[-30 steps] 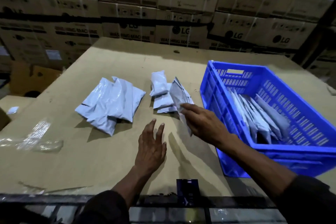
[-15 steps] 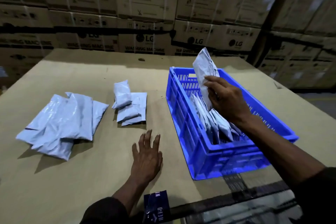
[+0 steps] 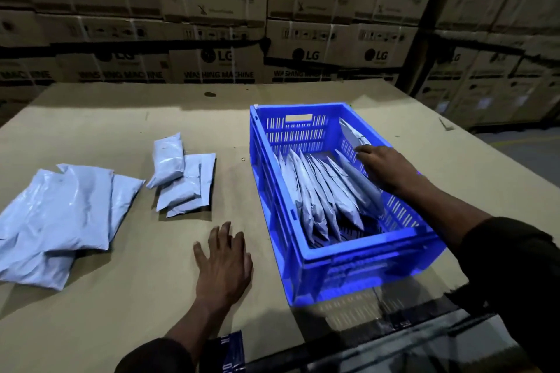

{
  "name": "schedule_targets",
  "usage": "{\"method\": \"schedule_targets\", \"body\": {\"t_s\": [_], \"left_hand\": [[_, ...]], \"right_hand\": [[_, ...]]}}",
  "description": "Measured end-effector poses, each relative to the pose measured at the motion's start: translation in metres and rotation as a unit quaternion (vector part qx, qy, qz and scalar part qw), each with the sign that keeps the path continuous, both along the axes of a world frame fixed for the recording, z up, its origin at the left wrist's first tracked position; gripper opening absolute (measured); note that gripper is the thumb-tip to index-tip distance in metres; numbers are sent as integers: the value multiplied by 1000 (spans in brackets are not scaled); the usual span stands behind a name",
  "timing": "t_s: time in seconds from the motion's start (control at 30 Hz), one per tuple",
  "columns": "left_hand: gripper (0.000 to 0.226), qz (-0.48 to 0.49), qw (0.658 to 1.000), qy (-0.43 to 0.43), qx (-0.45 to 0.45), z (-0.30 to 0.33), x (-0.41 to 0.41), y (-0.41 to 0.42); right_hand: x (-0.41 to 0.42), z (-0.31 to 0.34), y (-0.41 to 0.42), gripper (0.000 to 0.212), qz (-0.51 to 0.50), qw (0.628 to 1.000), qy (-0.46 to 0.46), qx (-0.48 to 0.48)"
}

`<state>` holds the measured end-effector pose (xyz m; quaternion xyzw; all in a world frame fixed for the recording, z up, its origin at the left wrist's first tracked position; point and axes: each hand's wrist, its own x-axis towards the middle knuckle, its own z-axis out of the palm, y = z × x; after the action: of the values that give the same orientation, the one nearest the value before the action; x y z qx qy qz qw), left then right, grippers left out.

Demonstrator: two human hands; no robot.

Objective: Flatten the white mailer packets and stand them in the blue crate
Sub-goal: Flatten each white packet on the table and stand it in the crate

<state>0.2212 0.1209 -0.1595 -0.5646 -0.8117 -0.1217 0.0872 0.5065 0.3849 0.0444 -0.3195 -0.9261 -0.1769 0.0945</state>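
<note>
The blue crate (image 3: pixel 357 263) stands on the cardboard table (image 3: pixel 127 306) to the right. Several white mailer packets (image 3: pixel 315 191) lean in a row inside it. My right hand (image 3: pixel 385 168) is down inside the crate at its right wall and holds one white packet (image 3: pixel 353 142), which stands at the right end of the row. My left hand (image 3: pixel 224 263) rests flat on the table, fingers spread, just left of the crate. A small stack of packets (image 3: pixel 181 175) lies left of the crate. A larger heap of white mailers (image 3: pixel 60 215) lies at the far left.
Stacked brown LG cartons (image 3: pixel 230 24) form a wall behind the table. A dark blue item (image 3: pixel 230 351) sits at the table's near edge by my left forearm. A dark post (image 3: pixel 424 24) rises behind the crate's far right.
My right hand lifted a packet from the small stack, carried it over the crate and lowered it in at the right end of the row. My left hand stayed flat on the table.
</note>
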Motion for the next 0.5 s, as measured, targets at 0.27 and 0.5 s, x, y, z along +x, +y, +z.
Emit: {"method": "schedule_targets", "body": {"t_s": [0.27,0.5], "left_hand": [[38,15,1000,1,9,0,2,11],[35,15,1000,-4,1,1,3,10]], "right_hand": [[1,-23,14,16,-105,981,-152,-54],[-2,-41,30,14,-107,972,-151,-143]]}}
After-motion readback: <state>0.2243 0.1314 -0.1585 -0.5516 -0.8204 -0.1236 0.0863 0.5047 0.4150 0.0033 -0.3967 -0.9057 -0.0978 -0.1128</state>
